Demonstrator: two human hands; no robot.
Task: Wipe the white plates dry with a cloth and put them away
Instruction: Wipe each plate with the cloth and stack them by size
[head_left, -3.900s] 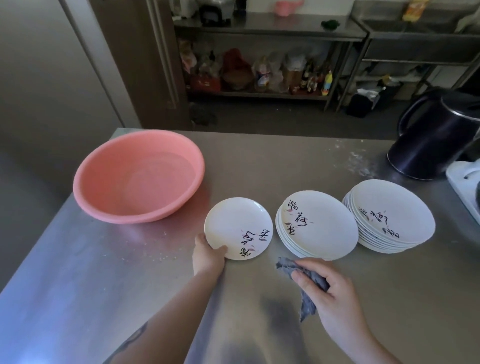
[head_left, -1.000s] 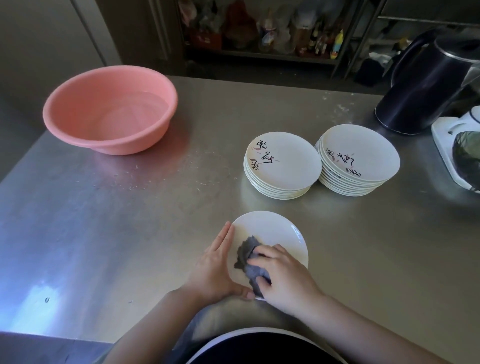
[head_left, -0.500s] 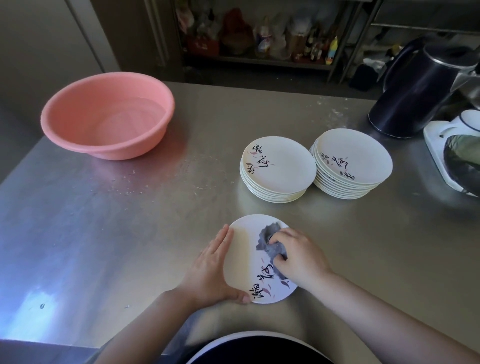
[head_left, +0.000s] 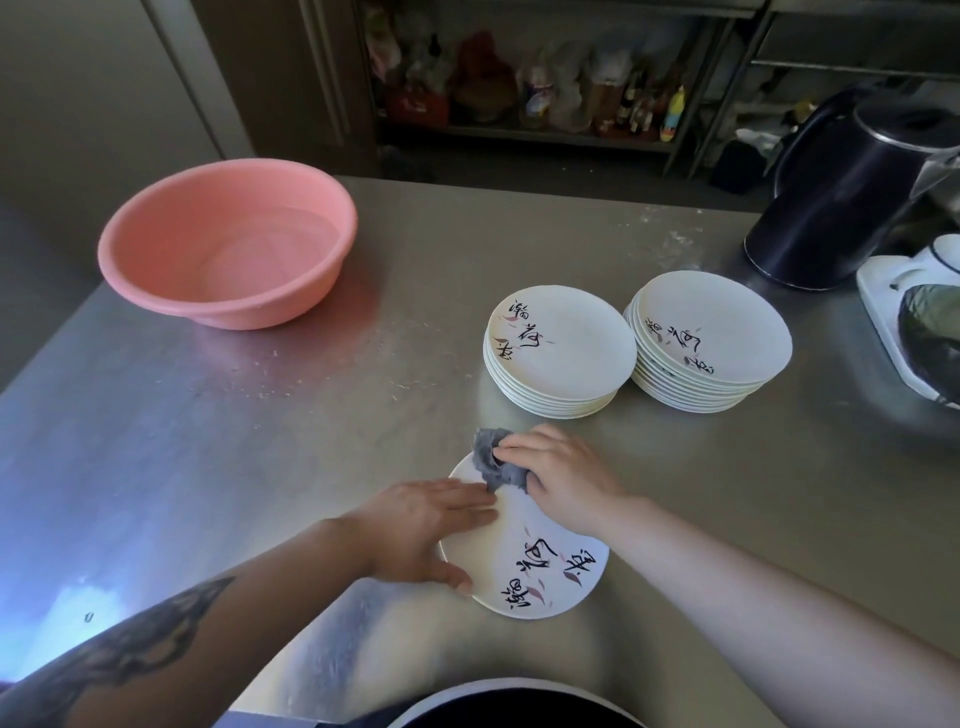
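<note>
- The grey cloth (head_left: 494, 464), bunched in the right hand (head_left: 558, 470), has moved to the far rim of the plate (head_left: 530, 561).
- The left hand (head_left: 421, 525) still lies flat on the plate, fingers straight; the wiping seems nearly done.

head cam | looks forward-down | close over steel table (head_left: 260, 441) | single view

The table (head_left: 208, 441) is brushed metal, dull-shiny with streaky glare at seven o'clock. The basin (head_left: 228, 244) at eleven looks like smooth matt pink plastic. The plates (head_left: 561, 348) seem glazed and softly glossy. The grey cloth (head_left: 493, 462) is rumpled, soft and matt. The dark kettle (head_left: 841, 208) at two gleams.
</note>
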